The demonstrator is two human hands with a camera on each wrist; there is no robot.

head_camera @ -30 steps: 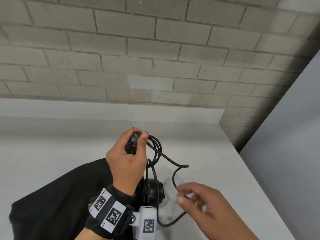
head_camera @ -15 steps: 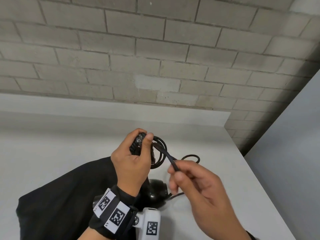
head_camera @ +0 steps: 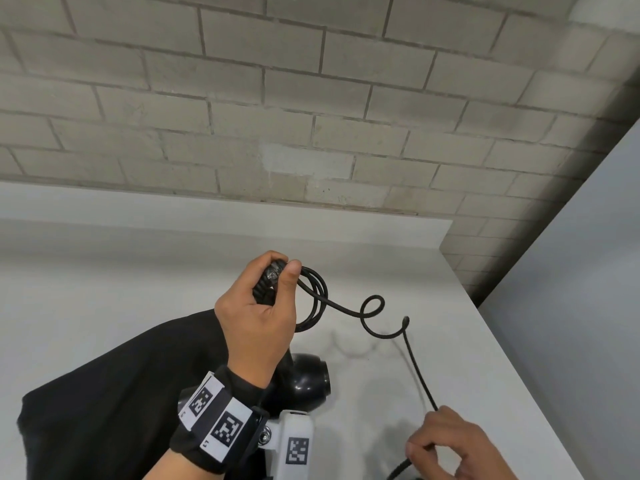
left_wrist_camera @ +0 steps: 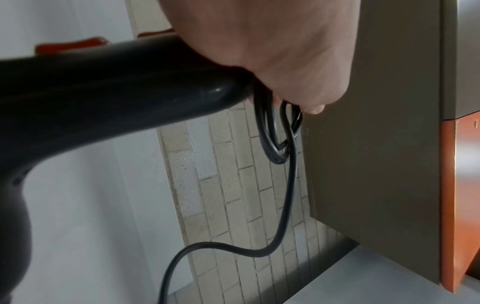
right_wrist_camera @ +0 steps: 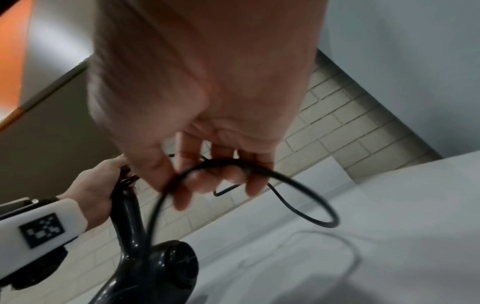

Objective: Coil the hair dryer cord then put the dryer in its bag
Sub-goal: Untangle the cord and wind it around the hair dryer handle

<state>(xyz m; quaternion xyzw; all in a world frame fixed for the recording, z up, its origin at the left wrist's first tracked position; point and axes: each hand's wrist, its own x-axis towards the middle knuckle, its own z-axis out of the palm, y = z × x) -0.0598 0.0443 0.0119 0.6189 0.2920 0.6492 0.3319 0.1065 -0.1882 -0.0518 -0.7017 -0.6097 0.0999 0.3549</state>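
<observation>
- While the left hand (head_camera: 256, 317) stays wrapped round the end of the hair dryer's handle (left_wrist_camera: 109, 82), its thumb presses a few finished loops of cord (head_camera: 313, 299) against that handle, so this hand is closed on both at once.
- Held handle-up, the black hair dryer (head_camera: 306, 377) hangs below the left wrist with its round body just above the white worktop (head_camera: 433, 278); whether it touches the surface cannot be told.
- From the loops the loose cord runs out to the right in two small curls in the air, then slants down toward the near right corner.
- Down there the right hand (head_camera: 450, 445) has its fingers curled round the cord, which passes through the grip and out the bottom edge of the head view.
- Seen from the right wrist, the fingertips (right_wrist_camera: 255, 185) hook over the cord and a slack bend of it sags beneath them; that view is blurred.
- A black bag (head_camera: 114, 393) lies flat on the worktop at the left, partly under the left forearm, with the dryer at its right edge.
- A band with black-and-white markers (head_camera: 216, 415) circles the left wrist, with a white camera mount (head_camera: 294, 445) beside it.
- Behind the worktop rises a pale brick wall (head_camera: 311, 116).
</observation>
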